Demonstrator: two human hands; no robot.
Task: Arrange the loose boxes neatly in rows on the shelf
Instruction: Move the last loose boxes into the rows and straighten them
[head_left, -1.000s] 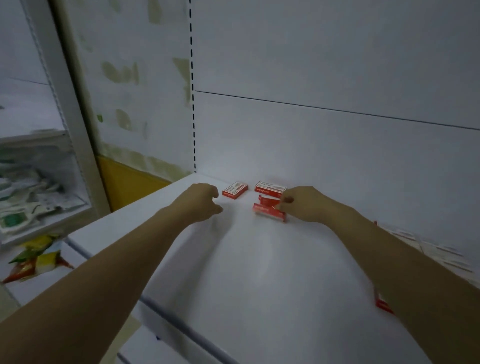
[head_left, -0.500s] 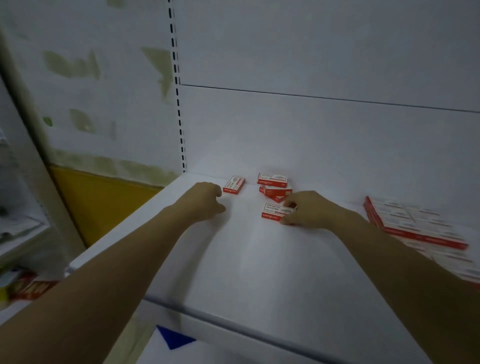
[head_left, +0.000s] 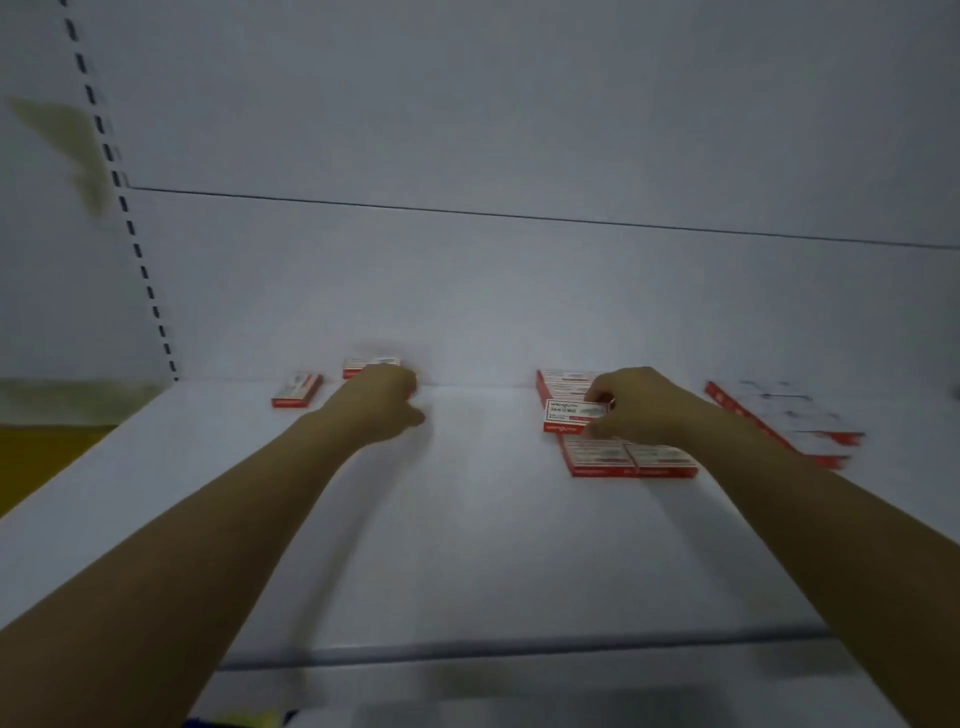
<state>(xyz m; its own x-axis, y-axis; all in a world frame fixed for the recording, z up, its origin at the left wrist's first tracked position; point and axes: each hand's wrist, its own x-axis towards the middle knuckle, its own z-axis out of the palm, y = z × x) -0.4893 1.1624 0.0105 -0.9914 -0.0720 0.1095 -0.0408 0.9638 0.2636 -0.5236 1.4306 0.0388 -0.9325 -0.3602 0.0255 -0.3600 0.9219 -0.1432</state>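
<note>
Partly done. One box (head_left: 574, 415) is pinched by the right hand (head_left: 639, 410), touching the started rows (head_left: 631, 460) at 1 o'clock on the shelf (head_left: 467, 545). Two loose boxes (head_left: 297, 391) are still unsorted at 11 o'clock. The left hand (head_left: 387, 402) is curled at the nearer one (grip cannot be told, blurred).

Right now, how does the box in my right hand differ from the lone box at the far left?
The held box is pinched in your right hand, at the arranged boxes; the lone box lies flat on the shelf, untouched. The held box sits square to the rows; the lone box lies askew. Both are white-topped with red sides.
</note>
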